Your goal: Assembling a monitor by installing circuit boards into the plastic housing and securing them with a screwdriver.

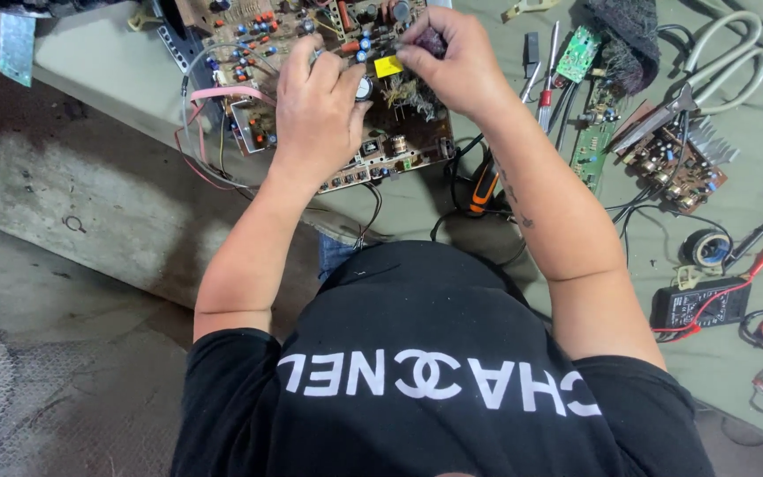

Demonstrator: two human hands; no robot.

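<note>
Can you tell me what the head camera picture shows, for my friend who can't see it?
A person's left hand and right hand work on a big brown circuit board on a green table. Smaller boards, screwdrivers and a black meter lie to the right.

Brightness: even, soft daylight, moderately bright, nothing blown out.
Source: diffuse, from above; no single lamp visible.
Shadows: faint and soft under the forearms and along the counter (752,132) edge; the floor (64,353) below is dimmer.
Glare: none worth noting.
Sharpness: mostly crisp; slight motion blur at the right hand (448,62) fingertips.
Distortion: wide-angle stretch toward the frame edges.
</note>
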